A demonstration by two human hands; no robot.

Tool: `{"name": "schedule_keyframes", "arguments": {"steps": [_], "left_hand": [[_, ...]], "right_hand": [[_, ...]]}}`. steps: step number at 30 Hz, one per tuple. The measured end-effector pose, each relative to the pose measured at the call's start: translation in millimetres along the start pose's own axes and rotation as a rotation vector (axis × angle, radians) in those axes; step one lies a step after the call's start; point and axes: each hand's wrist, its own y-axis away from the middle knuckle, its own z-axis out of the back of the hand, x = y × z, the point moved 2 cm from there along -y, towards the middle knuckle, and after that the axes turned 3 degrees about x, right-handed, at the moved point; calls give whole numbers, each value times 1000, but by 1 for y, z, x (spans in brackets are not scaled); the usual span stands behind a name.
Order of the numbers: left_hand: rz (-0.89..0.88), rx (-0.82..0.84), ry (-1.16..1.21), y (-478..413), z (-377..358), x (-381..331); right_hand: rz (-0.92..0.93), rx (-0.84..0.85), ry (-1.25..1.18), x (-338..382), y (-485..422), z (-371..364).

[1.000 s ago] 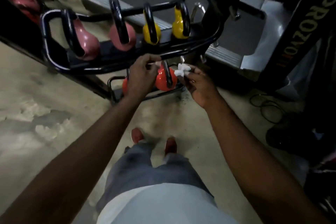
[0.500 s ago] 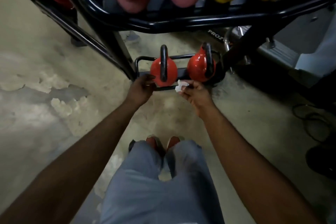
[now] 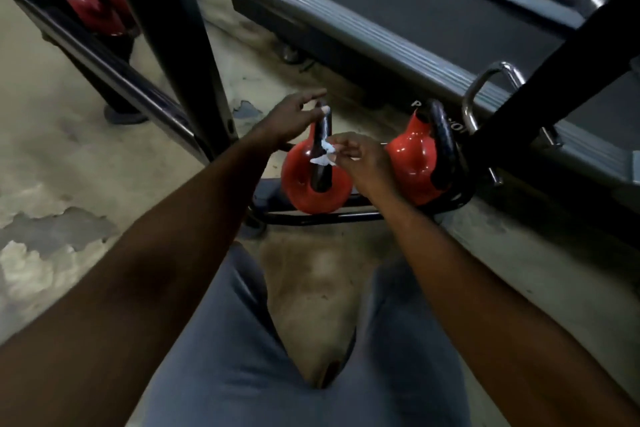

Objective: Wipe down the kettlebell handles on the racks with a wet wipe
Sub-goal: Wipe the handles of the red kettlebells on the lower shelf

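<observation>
Item: black handle (image 3: 321,149) of a red kettlebell (image 3: 311,180), standing upright at the left end of the low rack (image 3: 311,217), on the floor. A small crumpled wet wipe (image 3: 323,153) rests against the handle's right side, about midway up.

Right hand (image 3: 360,159): fingers pinching the wipe between thumb and fingertips, pressed to the handle.

Left hand (image 3: 291,118): loose at the handle's top, fingers partly spread, thumb tip touching the crown; it appears to steady the bell.

Neighbour: second red kettlebell (image 3: 415,166), black handle, at the rack's right end, not being touched.

Surroundings: dark upright rack frame (image 3: 166,45) to the left, treadmill deck (image 3: 398,28) behind, worn concrete floor (image 3: 69,166).

Handling note: the wipe looks bunched small; wrapping it round the bar and drawing it along the full arch, both sides, should cover better than dabbing. Keep the left hand bracing so the bell does not rock.
</observation>
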Motion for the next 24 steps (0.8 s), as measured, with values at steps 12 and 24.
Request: {"name": "schedule_keyframes", "arguments": {"steps": [12, 24], "left_hand": [[-117, 60, 28, -22, -14, 34], [-128, 69, 5, -23, -13, 40]], "right_hand": [[618, -57, 723, -20, 33, -35], [450, -170, 542, -45, 55, -55]]}}
